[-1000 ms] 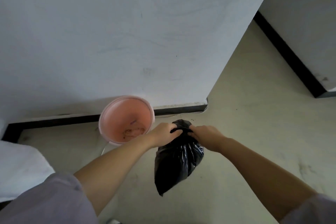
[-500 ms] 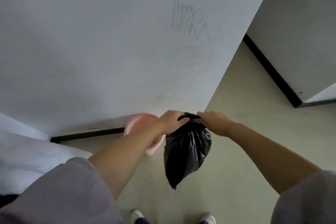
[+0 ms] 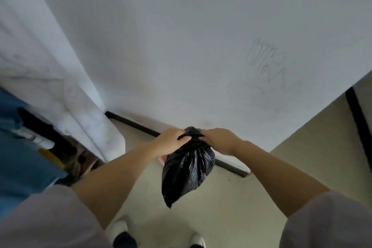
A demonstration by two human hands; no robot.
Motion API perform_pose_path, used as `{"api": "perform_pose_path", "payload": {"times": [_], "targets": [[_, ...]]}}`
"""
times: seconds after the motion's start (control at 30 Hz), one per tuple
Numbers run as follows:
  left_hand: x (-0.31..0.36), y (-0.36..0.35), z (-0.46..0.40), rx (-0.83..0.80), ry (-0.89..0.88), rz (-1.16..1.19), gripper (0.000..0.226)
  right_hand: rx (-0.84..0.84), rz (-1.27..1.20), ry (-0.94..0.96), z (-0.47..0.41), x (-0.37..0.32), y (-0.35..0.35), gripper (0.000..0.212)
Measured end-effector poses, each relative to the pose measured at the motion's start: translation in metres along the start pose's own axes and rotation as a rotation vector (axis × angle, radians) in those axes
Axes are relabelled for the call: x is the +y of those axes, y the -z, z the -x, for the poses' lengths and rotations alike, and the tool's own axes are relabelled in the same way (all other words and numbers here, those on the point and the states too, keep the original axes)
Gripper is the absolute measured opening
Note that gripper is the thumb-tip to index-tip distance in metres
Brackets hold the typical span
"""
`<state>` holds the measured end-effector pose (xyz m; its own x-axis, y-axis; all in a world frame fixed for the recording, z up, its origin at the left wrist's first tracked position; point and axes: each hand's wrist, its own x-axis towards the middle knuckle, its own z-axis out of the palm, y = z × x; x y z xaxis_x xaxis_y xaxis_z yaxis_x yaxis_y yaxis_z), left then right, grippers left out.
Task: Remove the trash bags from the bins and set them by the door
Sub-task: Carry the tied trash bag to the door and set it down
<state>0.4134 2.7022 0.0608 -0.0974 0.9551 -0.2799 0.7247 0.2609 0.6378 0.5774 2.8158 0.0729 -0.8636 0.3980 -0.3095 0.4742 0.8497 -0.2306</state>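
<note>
Both hands are closed on the gathered neck of one black trash bag (image 3: 187,169), held up in the air in front of the person's body. The left hand (image 3: 173,140) grips the bunched top from the left, fingers curled over the plastic and the thumb pressing across it. The right hand (image 3: 218,140) grips from the other side, fingers folded tight around the same bunch, so that the two hands almost touch with only a small knob of black plastic showing between and above them. Neither hand has any open gap; both are fully clenched on the bag.

Below the grip the bag hangs free, clear of the floor (image 3: 221,207). It is glossy and creased, with pale streaks of reflected light running down its folds. It bulges in the upper part and narrows to a pointed tip at the bottom, leaning slightly to the left. It looks only partly full.

Behind the bag, a small pink sliver (image 3: 161,159) shows just under the left wrist, too little to identify with certainty. A white wall (image 3: 181,46) with a dark baseboard (image 3: 136,124) stands beyond, carrying faint pencil scribbles (image 3: 265,62) at the right. Two white shoe toes (image 3: 120,227) appear at the bottom edge. Light grey sleeves (image 3: 50,217) cover both upper arms.
</note>
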Motion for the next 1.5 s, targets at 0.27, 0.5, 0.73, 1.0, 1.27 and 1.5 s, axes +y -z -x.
{"api": "perform_pose_path", "payload": {"times": [0.27, 0.5, 0.73, 1.0, 1.27, 1.5], "targets": [[-0.014, -0.026, 0.11, 0.299, 0.406, 0.144, 0.033, -0.123, 0.141, 0.448, -0.024, -0.07, 0.001, 0.035], [-0.013, -0.074, 0.261, 0.616, 0.647, 0.224, 0.028, -0.221, 0.247, 0.802, -0.001, -0.194, -0.037, 0.036], [0.019, -0.17, 0.439, 0.815, 0.965, 0.285, 0.033, -0.211, 0.356, 1.14, 0.108, -0.336, -0.105, 0.033], [0.107, -0.314, 0.637, 0.984, 1.217, 0.376, 0.029, -0.323, 0.421, 1.445, 0.298, -0.46, -0.2, 0.035], [0.195, -0.454, 0.779, 1.191, 1.593, 0.503, 0.034, -0.493, 0.507, 1.854, 0.479, -0.564, -0.283, 0.033], [0.23, -0.513, 0.853, 1.298, 1.776, 0.613, 0.03, -0.579, 0.576, 2.034, 0.568, -0.633, -0.338, 0.032]]}}
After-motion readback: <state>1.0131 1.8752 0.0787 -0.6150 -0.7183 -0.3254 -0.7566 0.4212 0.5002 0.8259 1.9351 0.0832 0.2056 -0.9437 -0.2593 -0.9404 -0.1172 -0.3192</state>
